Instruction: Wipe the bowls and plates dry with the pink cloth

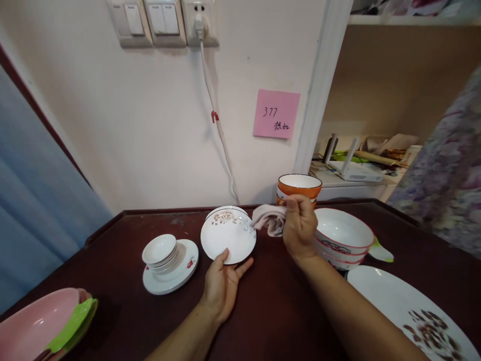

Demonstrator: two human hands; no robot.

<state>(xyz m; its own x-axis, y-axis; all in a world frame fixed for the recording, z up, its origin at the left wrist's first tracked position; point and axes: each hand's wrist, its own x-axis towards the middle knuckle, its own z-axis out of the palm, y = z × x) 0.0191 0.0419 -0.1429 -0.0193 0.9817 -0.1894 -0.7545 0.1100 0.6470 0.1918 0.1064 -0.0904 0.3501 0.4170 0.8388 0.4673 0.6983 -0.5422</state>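
My left hand (223,288) grips a round white plate (225,243) with a brown floral print, thumb on the near rim and fingers underneath. The plate is tilted toward me, and the rim of another white plate (228,207) shows just behind it. A crumpled pale pink cloth (272,219) is bunched in my closed right hand (299,225), raised to the right of the plate. Its loose end hangs close to the plate's right edge; whether they touch I cannot tell. Orange bowls (300,188) stand stacked behind my right hand.
Small white bowls (160,249) sit on stacked white plates (188,254) at left. Pink dishes with green handles (45,316) lie front left. Red-rimmed bowls (345,230) and a large oval plate (391,291) are at right. A cord (221,135) runs down the wall.
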